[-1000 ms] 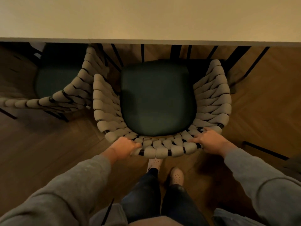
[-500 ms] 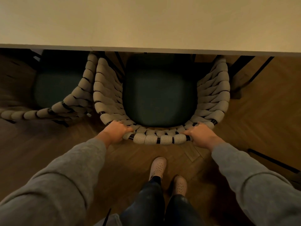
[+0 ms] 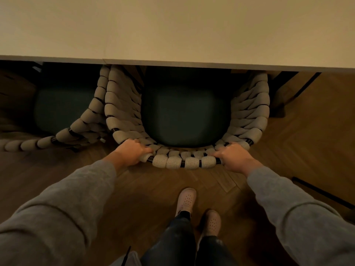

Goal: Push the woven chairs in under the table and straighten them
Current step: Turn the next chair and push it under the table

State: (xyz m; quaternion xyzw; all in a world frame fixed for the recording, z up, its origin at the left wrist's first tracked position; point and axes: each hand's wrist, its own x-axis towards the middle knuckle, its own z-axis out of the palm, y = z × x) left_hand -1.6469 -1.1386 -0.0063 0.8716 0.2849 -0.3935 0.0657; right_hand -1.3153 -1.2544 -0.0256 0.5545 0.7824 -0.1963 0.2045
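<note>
A woven chair [image 3: 184, 162] with thick beige cord wrapping and a dark green seat cushion stands straight in front of me, its front part under the pale table [image 3: 172, 25]. My left hand [image 3: 132, 151] grips the left end of its curved back rail. My right hand [image 3: 233, 157] grips the right end of the same rail. A second woven chair [image 3: 84, 121] stands at the left, angled, its armrest touching the first chair's left side and its green seat partly under the table edge.
The floor is dark wooden herringbone parquet [image 3: 307, 143]. My two feet in pale perforated shoes [image 3: 186, 200] stand just behind the chair. A black bar [image 3: 322, 192] lies low at the right. Dark table legs [image 3: 295, 85] show under the table at the right.
The chair I hold has slid forward, so more of its green seat and armrests lie under the table. Both hands stayed on the back rail, and its left side has closed up against the neighbouring chair.
</note>
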